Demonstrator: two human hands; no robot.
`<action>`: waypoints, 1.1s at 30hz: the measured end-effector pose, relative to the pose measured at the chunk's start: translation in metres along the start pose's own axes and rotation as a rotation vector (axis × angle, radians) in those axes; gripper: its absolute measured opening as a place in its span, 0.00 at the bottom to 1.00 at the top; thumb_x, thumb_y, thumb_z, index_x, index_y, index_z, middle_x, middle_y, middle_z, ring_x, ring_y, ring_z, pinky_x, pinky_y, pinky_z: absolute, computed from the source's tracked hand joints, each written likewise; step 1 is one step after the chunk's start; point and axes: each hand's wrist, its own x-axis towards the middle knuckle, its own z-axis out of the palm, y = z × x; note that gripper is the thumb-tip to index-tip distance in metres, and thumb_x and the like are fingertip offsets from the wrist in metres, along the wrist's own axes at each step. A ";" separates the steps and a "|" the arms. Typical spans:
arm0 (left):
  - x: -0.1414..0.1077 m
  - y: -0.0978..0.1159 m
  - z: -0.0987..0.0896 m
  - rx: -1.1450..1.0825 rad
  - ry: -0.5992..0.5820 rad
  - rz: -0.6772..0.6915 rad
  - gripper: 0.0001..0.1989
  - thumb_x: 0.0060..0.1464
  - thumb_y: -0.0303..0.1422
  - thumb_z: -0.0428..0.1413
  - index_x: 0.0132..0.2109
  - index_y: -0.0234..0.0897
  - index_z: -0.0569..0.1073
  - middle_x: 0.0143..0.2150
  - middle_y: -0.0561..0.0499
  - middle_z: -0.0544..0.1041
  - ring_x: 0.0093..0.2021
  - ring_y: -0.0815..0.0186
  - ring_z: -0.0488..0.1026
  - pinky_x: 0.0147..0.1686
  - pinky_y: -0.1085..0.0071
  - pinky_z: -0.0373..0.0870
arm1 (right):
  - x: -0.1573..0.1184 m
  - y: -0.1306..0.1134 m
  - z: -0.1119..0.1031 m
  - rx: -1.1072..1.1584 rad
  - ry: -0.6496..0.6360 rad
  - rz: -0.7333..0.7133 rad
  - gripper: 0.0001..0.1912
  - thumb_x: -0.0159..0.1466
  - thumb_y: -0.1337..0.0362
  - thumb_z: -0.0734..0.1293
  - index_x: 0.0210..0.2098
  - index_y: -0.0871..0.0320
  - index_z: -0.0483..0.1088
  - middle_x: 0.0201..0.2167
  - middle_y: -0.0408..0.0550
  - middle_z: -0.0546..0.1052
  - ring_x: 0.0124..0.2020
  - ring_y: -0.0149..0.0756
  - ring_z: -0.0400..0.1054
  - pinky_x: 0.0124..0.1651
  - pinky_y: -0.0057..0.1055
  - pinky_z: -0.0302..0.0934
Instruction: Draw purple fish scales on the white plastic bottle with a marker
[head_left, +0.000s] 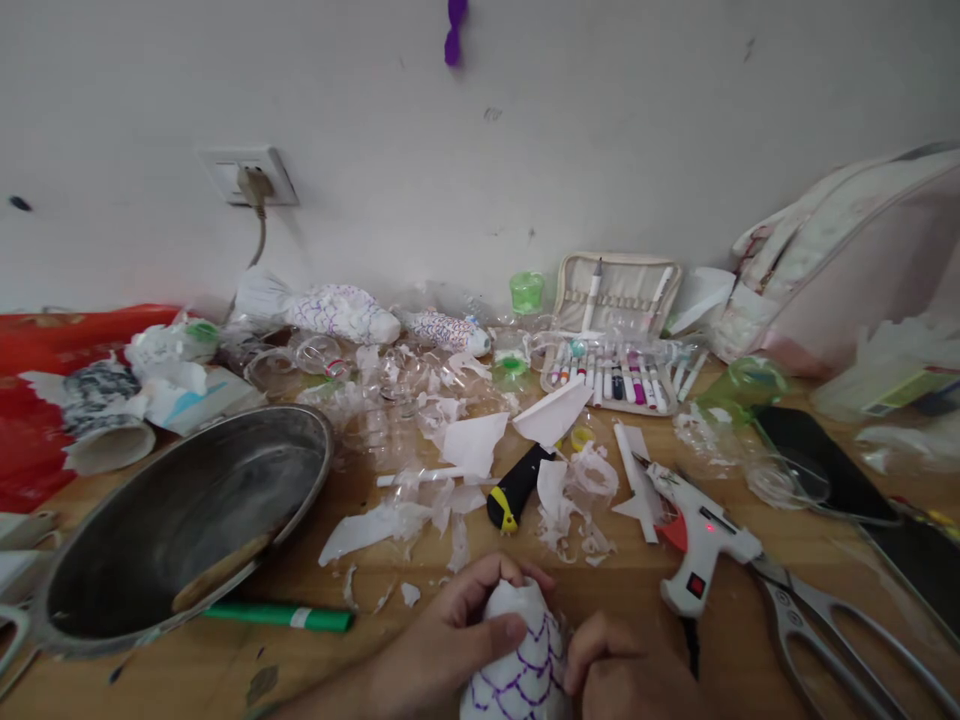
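A wooden desk (630, 585) runs up to a scuffed pale grey wall (360, 100), where a plug sits in a white socket (225, 178) at the left and a purple strip (454, 35) hangs at the top. At the near edge, in the lower middle, is a white piece (529, 665) drawn with purple scales, its lower end cut off by the picture's edge. The left hand's (469, 625) grip is closed about its upper part, thumb across the front and fingers behind; the right hand (622, 670) has its fingers curled against the right side, and I cannot tell whether its grip pinches anything. Just beyond them, torn white scraps (476, 440) and a black-and-yellow cutter (517, 490) crowd the middle of the desk, with crumpled clear plastic (386, 415) behind. An oval metal basin (187, 490) takes up the left side, a wooden stick (225, 572) in it and a green tube (322, 619) just beside its near rim; a red bag (34, 380) lies past it. To the right, a white glue gun (709, 545) with a small red light lies beside metal scissors (810, 620), near a dark phone (817, 460). Along the back are two fish-shaped pieces (345, 312), an open case of markers (634, 290) and a pale pink backpack (862, 260) by the wall.
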 end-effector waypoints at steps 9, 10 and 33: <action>0.000 -0.001 0.000 -0.031 -0.013 -0.008 0.15 0.45 0.38 0.64 0.37 0.40 0.69 0.47 0.52 0.72 0.44 0.65 0.69 0.44 0.66 0.61 | -0.002 -0.002 -0.009 0.295 -0.087 0.341 0.16 0.60 0.53 0.68 0.23 0.58 0.72 0.27 0.47 0.73 0.23 0.28 0.67 0.27 0.23 0.64; 0.000 -0.001 0.000 -0.035 -0.011 -0.005 0.15 0.45 0.38 0.64 0.37 0.40 0.69 0.47 0.52 0.73 0.44 0.65 0.69 0.45 0.67 0.61 | -0.002 -0.002 -0.009 0.294 -0.085 0.353 0.17 0.60 0.52 0.68 0.23 0.58 0.72 0.27 0.48 0.74 0.23 0.28 0.68 0.28 0.23 0.64; 0.000 -0.005 -0.002 -0.085 -0.036 0.016 0.12 0.47 0.35 0.64 0.38 0.40 0.70 0.46 0.54 0.74 0.43 0.70 0.70 0.43 0.71 0.62 | 0.008 0.003 -0.011 -0.142 0.050 -0.236 0.19 0.63 0.45 0.58 0.27 0.52 0.63 0.21 0.40 0.65 0.19 0.32 0.63 0.18 0.26 0.52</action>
